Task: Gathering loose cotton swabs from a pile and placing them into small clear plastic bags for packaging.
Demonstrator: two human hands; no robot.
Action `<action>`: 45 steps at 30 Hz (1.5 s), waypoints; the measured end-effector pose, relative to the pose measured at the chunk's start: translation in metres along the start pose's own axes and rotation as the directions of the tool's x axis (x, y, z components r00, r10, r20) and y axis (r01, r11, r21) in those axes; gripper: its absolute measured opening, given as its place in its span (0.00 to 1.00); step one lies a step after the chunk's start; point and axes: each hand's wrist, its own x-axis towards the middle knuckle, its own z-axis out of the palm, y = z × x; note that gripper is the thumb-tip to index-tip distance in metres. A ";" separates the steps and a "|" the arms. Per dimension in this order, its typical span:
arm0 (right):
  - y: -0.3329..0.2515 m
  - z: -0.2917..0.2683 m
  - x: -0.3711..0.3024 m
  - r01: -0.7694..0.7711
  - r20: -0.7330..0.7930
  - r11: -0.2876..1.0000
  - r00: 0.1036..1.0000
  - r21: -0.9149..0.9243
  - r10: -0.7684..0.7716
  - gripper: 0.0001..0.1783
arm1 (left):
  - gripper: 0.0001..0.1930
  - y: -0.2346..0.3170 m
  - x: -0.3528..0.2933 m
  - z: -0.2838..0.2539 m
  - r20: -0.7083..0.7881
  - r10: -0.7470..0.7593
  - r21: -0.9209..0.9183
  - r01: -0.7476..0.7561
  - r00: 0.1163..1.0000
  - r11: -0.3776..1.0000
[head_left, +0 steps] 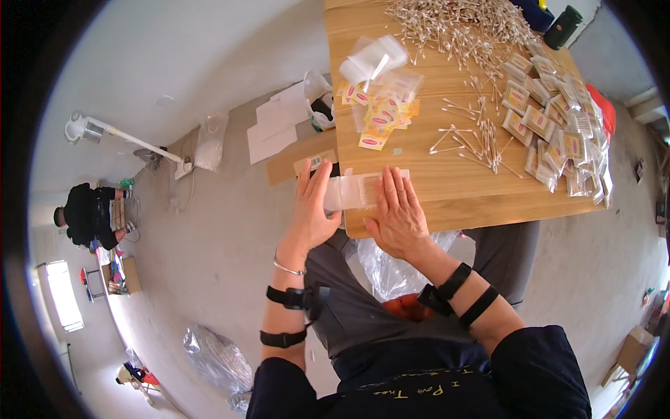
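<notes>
At the table's near left corner lies a small clear plastic bag (340, 193) with a row of cotton swabs (367, 190) inside. My left hand (307, 213) grips the bag's end that reaches past the table edge, its thumb and fingers on either side. Flat over the other end, my right hand (400, 218) presses down with its fingers stretched out side by side. Beyond the bag are yellow-and-white printed cards (380, 120) and a stack of empty clear bags (375, 60). Loose cotton swabs (480, 143) lie to the right of them.
A large heap of cotton swabs (467, 28) covers the table's far side. Filled swab packs (558, 126) pile up at the right edge, near a dark green cylinder (562, 28). Left of the table are cardboard (296, 159) and a white bin (317, 87). Another person (91, 215) is far left.
</notes>
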 end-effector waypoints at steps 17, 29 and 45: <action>-0.029 0.015 0.016 0.033 0.054 0.999 0.998 0.012 -0.034 0.45 | 0.32 -0.020 0.016 -0.005 0.215 0.065 0.284 -0.126 0.974 0.951; -0.045 0.019 0.022 0.040 0.058 0.997 0.997 0.064 -0.044 0.46 | 0.20 -0.061 0.005 -0.004 0.070 -0.362 -0.384 0.360 0.930 0.851; -0.068 0.034 0.033 0.020 0.007 0.988 1.000 0.156 -0.021 0.49 | 0.25 -0.053 -0.004 0.033 0.018 -0.436 -0.563 0.370 0.900 0.739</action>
